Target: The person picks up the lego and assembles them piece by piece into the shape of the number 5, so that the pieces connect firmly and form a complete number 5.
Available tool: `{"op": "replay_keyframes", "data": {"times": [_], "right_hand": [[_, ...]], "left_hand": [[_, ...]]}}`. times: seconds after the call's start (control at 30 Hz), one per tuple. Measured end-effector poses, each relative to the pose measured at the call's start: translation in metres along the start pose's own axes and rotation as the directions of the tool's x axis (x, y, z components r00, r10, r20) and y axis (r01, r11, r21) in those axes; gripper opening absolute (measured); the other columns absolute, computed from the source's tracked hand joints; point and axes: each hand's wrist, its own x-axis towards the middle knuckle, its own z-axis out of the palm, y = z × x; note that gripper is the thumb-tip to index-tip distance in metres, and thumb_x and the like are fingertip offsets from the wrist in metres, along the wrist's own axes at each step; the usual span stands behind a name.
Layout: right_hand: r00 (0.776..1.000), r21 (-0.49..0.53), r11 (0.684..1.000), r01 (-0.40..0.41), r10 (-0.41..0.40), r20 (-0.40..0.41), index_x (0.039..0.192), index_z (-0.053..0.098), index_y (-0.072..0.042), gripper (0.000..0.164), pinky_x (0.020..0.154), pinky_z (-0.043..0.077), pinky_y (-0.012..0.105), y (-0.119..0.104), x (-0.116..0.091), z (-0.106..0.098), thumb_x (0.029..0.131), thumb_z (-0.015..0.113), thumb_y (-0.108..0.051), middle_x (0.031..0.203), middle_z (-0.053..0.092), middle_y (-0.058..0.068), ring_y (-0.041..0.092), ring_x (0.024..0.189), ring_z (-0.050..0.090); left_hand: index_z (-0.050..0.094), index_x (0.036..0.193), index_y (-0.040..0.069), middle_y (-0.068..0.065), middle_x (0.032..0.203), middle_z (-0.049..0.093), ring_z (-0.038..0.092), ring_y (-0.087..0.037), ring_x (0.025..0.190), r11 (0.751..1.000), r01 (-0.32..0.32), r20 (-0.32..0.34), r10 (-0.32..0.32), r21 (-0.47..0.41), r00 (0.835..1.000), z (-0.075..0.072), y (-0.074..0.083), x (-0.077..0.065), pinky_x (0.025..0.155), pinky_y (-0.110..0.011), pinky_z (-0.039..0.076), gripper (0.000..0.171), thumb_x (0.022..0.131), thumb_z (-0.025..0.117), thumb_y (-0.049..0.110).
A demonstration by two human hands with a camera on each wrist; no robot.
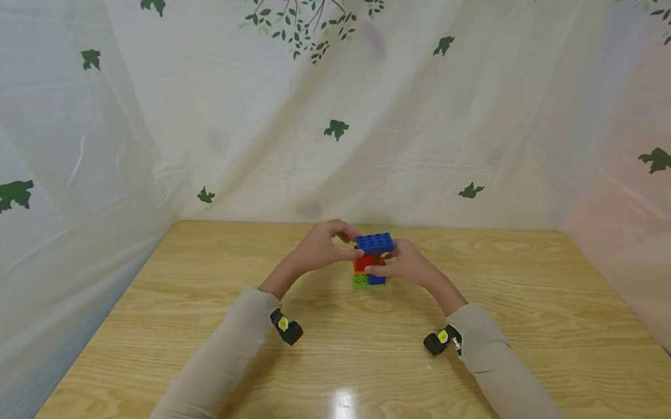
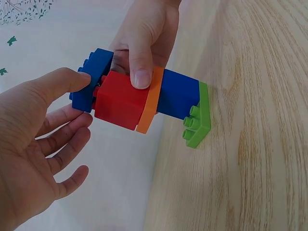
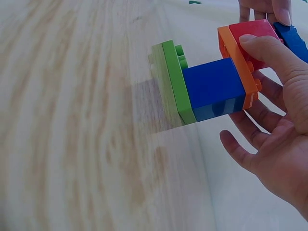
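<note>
Left wrist: red-orange-blue-green plastic block stack (image 2: 150,101) is assembled on pale wooden table (image 2: 250,144), gripped by right hand (image 2: 147,36). Studded blue plastic brick (image 2: 86,98) is pinched atop by left hand (image 2: 31,130); full seating apparently pending.

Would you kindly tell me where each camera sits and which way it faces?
Head: on the head, facing forward and down at the table; left hand, right hand and sleeved arms show.
Left wrist: on that wrist, facing the brick stack; left hand near, right hand beyond.
Right wrist: on that wrist, facing the stack; right hand near, part of left hand at top.
Both wrist views show the red brick and green piece.
</note>
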Motion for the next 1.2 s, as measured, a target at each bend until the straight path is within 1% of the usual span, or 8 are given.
{"op": "replay_keyframes", "data": {"times": [0.17,0.3,0.43,0.67,0.93,1.2], "right_hand": [[1.0,0.037,0.999,-0.01,0.01,0.0,0.128,0.064,0.002,0.045,0.099,0.054,0.049,0.0022,0.0004,0.0009,0.089,0.08,-0.013,0.121,0.071,0.019,0.03,0.108,0.068],[1.0,0.062,0.998,-0.025,0.025,0.001,0.128,0.064,0.003,0.045,0.099,0.054,0.047,0.0024,0.0006,0.0011,0.089,0.08,-0.013,0.122,0.071,0.02,0.029,0.108,0.068],[0.999,0.075,0.996,-0.037,0.037,0.003,0.129,0.064,0.002,0.046,0.098,0.055,0.046,0.0017,0.0001,0.0004,0.089,0.08,-0.013,0.123,0.071,0.019,0.027,0.107,0.069],[0.999,0.085,0.996,-0.04,0.04,0.005,0.13,0.063,0.003,0.048,0.099,0.055,0.046,0.0006,-0.0008,0.0008,0.089,0.08,-0.015,0.124,0.071,0.019,0.028,0.108,0.068],[0.999,0.077,0.996,-0.054,0.054,0.0,0.13,0.063,0.003,0.048,0.098,0.055,0.046,0.0,-0.0008,0.0011,0.089,0.08,-0.015,0.123,0.071,0.02,0.028,0.107,0.069],[0.998,0.071,0.996,-0.06,0.06,-0.004,0.127,0.064,0.004,0.046,0.097,0.056,0.044,0.0003,-0.0004,0.0013,0.089,0.08,-0.016,0.12,0.072,0.02,0.027,0.105,0.07]], "left_hand": [[0.073,0.11,0.004,-0.01,0.112,0.072,0.064,-0.034,0.109,1.0,0.007,0.0,-0.007,-0.014,1.0,0.0005,-0.0003,-0.0003,0.1,-0.052,0.051,0.03,0.087,0.082,0.02],[0.074,0.111,0.005,-0.009,0.112,0.073,0.064,-0.031,0.108,1.0,0.018,-0.006,-0.018,-0.014,1.0,0.001,-0.0003,-0.0002,0.099,-0.049,0.052,0.03,0.087,0.083,0.021],[0.074,0.111,0.005,-0.01,0.112,0.073,0.064,-0.032,0.108,1.0,0.018,-0.009,-0.018,-0.024,1.0,0.0017,-0.0014,0.0006,0.1,-0.05,0.051,0.031,0.086,0.083,0.02],[0.074,0.11,0.003,-0.012,0.112,0.073,0.065,-0.032,0.107,0.999,0.009,-0.005,-0.009,-0.045,1.0,0.0017,-0.0027,0.0007,0.103,-0.055,0.049,0.03,0.086,0.083,0.018],[0.075,0.11,0.004,-0.011,0.113,0.074,0.065,-0.028,0.105,1.0,0.005,-0.008,-0.005,-0.028,1.0,0.0008,-0.0036,0.0003,0.101,-0.053,0.051,0.03,0.086,0.083,0.02],[0.075,0.11,0.004,-0.012,0.113,0.074,0.066,-0.031,0.106,1.0,0.002,-0.006,-0.003,-0.01,1.0,0.0007,-0.0033,0.0003,0.098,-0.052,0.053,0.03,0.086,0.083,0.02]]}}
